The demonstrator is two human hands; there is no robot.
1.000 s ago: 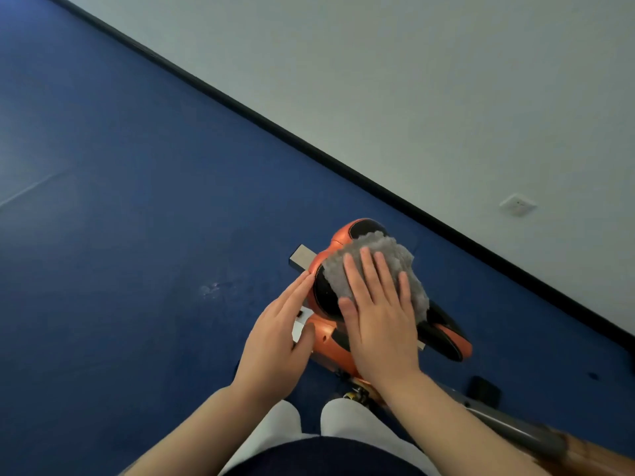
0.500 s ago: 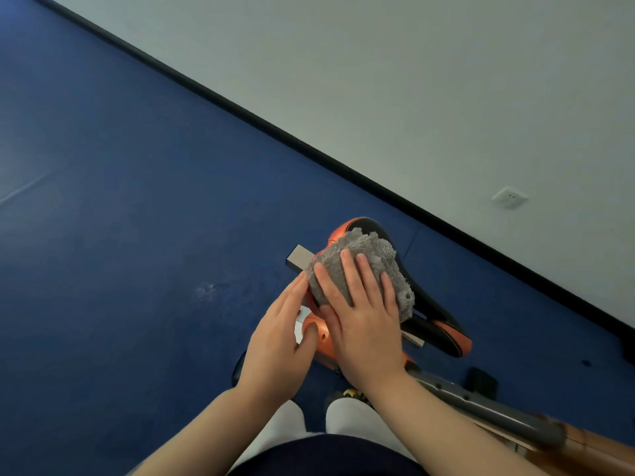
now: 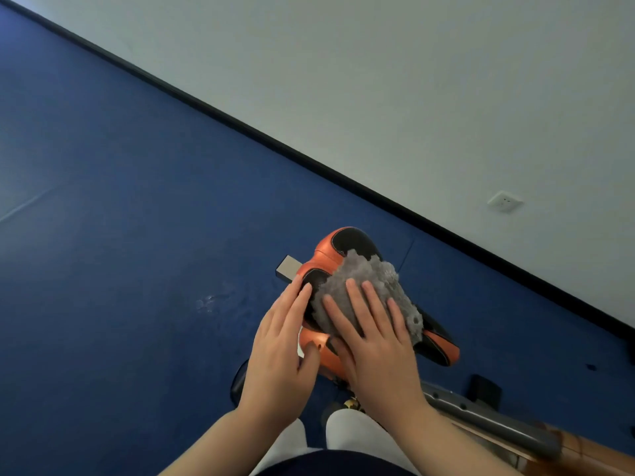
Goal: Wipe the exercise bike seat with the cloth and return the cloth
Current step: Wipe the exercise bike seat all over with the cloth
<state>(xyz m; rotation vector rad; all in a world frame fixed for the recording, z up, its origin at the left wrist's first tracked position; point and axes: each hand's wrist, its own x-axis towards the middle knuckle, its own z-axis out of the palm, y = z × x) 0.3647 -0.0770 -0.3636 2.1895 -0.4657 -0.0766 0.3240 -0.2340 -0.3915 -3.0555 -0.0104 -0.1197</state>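
Observation:
An orange and black exercise bike seat [image 3: 347, 243] sits low in the middle of the head view. A fluffy grey cloth [image 3: 369, 274] lies spread over its middle. My right hand [image 3: 372, 341] presses flat on the cloth with fingers spread, covering the cloth's near part. Flat against the seat's left side rests my left hand [image 3: 280, 348], fingers straight, thumb touching the orange edge. The seat's narrow nose [image 3: 441, 348] sticks out to the right past the cloth.
The bike's grey frame bar [image 3: 481, 417] runs toward the lower right. A black pedal or knob [image 3: 484, 389] sits by it. Blue floor [image 3: 137, 235] lies to the left, a white wall [image 3: 412, 97] with a socket [image 3: 504, 202] beyond a black skirting.
My right hand has slid the cloth back and forth over the seat top: toward the left, then right again. The left hand has stayed against the seat's side.

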